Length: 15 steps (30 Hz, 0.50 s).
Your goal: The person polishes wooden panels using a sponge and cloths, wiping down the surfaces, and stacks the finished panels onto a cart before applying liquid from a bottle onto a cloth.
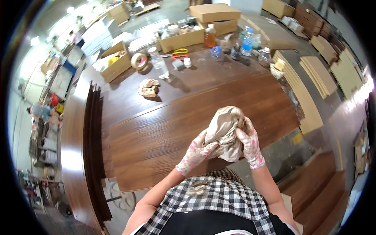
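Both my hands wear white gloves with pink dots. Between them is a crumpled off-white cloth [225, 131], bunched up above the near edge of a dark brown wood-grain board [164, 137]. My left hand [197, 152] grips the cloth's lower left side, thumb pressed on its front. My right hand [249, 143] is closed on the opposite side, its fingers partly hidden in the folds. The board lies flat on a brown worktable [184, 86]. Farther back on that table lies a second crumpled rag [149, 87], beige in colour.
Behind the board stand a roll of tape [139, 61], a clear bottle [158, 64], yellow-handled scissors [181, 51], a blue-liquid bottle [246, 42] and an orange-liquid bottle [210, 36]. Cardboard boxes [182, 40] hold jars. Stacked brown panels [88, 149] stand at the left. Two people are far left.
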Motion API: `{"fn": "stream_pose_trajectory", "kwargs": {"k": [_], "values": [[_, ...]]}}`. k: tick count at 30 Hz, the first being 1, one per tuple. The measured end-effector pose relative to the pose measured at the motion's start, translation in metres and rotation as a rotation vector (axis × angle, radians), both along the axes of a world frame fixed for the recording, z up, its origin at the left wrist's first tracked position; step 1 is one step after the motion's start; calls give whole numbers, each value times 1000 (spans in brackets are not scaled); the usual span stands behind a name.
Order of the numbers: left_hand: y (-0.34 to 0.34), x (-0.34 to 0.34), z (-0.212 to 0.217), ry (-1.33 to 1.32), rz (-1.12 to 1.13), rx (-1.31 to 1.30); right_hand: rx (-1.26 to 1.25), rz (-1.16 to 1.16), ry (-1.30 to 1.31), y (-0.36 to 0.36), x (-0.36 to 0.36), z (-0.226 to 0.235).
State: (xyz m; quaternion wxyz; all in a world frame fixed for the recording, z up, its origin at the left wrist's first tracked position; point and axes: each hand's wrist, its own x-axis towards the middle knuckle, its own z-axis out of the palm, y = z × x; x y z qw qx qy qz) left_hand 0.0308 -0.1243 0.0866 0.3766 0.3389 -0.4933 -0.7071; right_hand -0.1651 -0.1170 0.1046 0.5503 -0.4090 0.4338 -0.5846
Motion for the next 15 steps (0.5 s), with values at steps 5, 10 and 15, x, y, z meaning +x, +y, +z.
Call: {"fn": "stream_pose_trajectory", "kwargs": {"k": [5, 10, 15], "values": [[-3, -2, 12, -157, -140, -127, -280, 198, 289, -6, 6, -29], [-61, 35, -4, -405, 227, -124, -214, 30, 260, -14, 4, -51], [-164, 139, -74, -701, 718, -567, -380, -41, 1056, 1, -1, -55]]}}
